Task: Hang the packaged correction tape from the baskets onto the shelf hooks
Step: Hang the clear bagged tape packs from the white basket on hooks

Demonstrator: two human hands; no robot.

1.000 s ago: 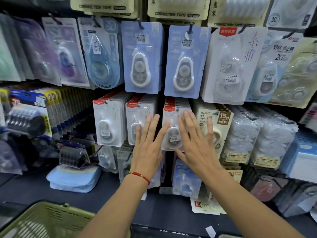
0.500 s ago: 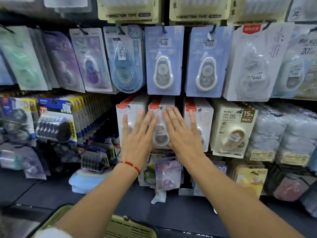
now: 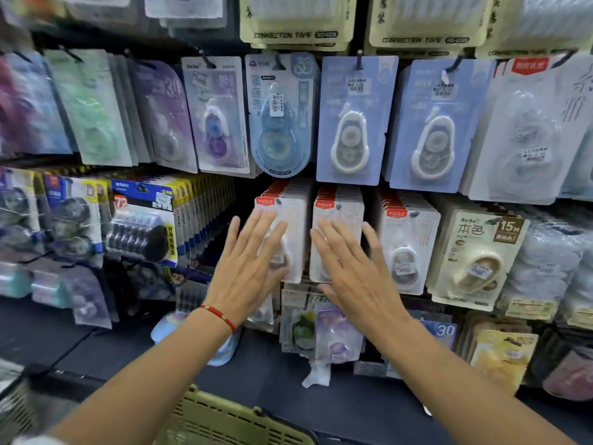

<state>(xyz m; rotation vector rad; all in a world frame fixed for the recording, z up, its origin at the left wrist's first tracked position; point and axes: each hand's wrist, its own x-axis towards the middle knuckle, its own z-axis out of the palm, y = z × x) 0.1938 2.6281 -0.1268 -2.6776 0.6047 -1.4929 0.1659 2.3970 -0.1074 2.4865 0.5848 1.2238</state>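
Note:
Three rows of white, red-tabbed correction tape packs hang on hooks in the middle shelf tier. My left hand (image 3: 248, 268) lies flat with straight fingers against the front pack of the left row (image 3: 296, 220). Over the front pack of the middle row (image 3: 345, 213) my right hand (image 3: 349, 268) is spread flat the same way. The third row (image 3: 406, 245) hangs just right of my right hand, untouched. Neither hand holds anything. A green basket (image 3: 231, 419) shows its rim at the bottom centre, below my arms.
Blue carded tapes (image 3: 353, 120) hang above on hooks. A beige 15M pack (image 3: 475, 255) hangs to the right. Black-and-yellow packs (image 3: 141, 223) fill the left. Loose packs (image 3: 333, 332) lie on the dark shelf (image 3: 96, 348) below the rows.
Both hands slid left along the red-tabbed rows, from the middle and right rows to the left and middle rows, staying flat and empty. The view shifted left as well.

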